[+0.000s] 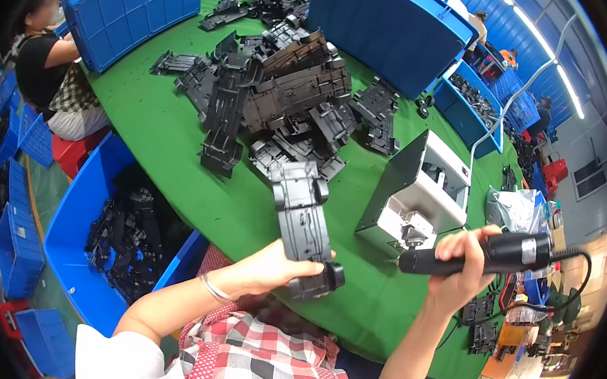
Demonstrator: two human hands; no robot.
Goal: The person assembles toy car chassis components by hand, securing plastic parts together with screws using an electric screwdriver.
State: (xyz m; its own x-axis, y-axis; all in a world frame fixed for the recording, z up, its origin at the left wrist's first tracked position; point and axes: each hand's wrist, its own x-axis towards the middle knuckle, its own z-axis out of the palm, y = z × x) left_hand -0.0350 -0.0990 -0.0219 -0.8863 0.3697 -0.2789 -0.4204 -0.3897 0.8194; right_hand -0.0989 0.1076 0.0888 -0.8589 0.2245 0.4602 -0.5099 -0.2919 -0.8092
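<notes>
My left hand (280, 269) grips a toy car chassis (301, 221) by its near end, thumb across the top. The chassis is black plastic with wheels at both ends, and it is held above the green tabletop. In my right hand (463, 267) is a black electric screwdriver (517, 252), fingers wrapped round its body, its tip pointing left. A coiled cord runs from its right end. Between and beyond my hands stands a white and black box-shaped machine (423, 191), a small metal piece on its front. The screwdriver tip is apart from the chassis.
A heap of black chassis parts (289, 97) covers the table's middle. Blue bins (392, 34) stand behind it, and another blue bin (67, 243) with black parts sits at my left. More chassis (480, 325) lie at the right edge. A person (52, 66) sits at far left.
</notes>
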